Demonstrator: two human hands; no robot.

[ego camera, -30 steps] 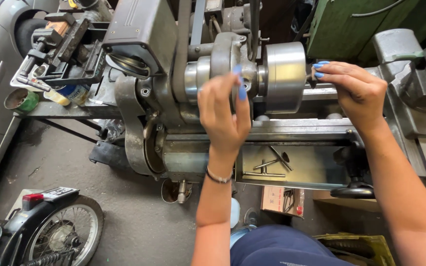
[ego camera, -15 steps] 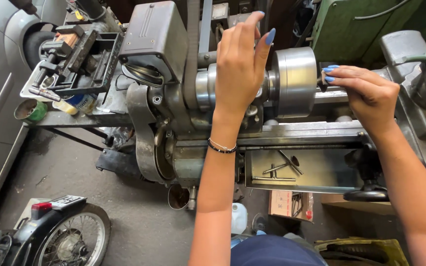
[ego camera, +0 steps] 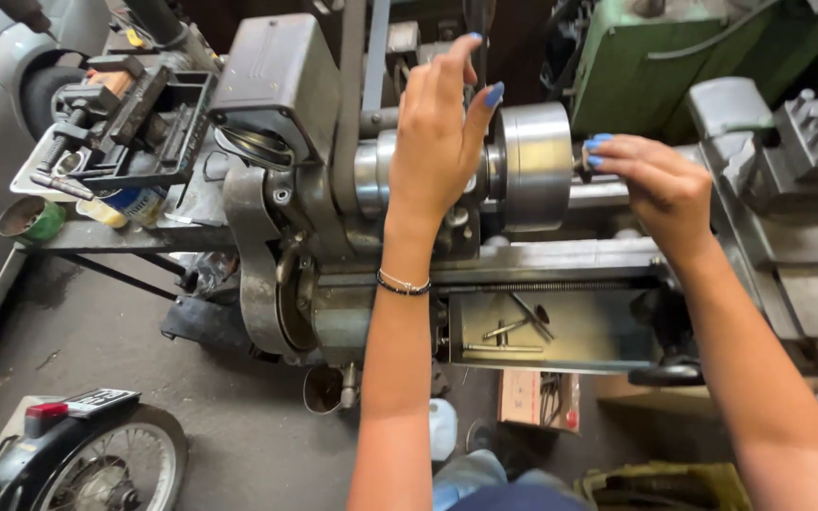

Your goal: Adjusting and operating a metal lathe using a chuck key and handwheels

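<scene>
Motorcycle wheel point(ego camera: 111, 464) sits at my far left on the concrete floor point(ego camera: 97, 331), and above it a cluttered metal tray point(ego camera: 106, 123) juts from the lathe's end. Next comes the grey headstock housing point(ego camera: 281, 80). My left hand point(ego camera: 437, 142) rises over the spindle just left of the chuck point(ego camera: 532, 166), fingers spread and loose, grasping nothing; whether the palm touches the metal beneath I cannot tell. The chuck is a broad shiny drum, lying between my two hands. My right hand point(ego camera: 660, 185) is at its right face, thumb and fingertips pinched on a small dark piece point(ego camera: 584, 161) that meets the chuck's centre. Below, the bed rails point(ego camera: 560, 255) run level, and a shallow chip tray point(ego camera: 551, 331) holds loose tools. Right of my hand the carriage point(ego camera: 807, 170) crowds close, leaving only a narrow gap along the bed. Floor space lies open down to my left.
</scene>
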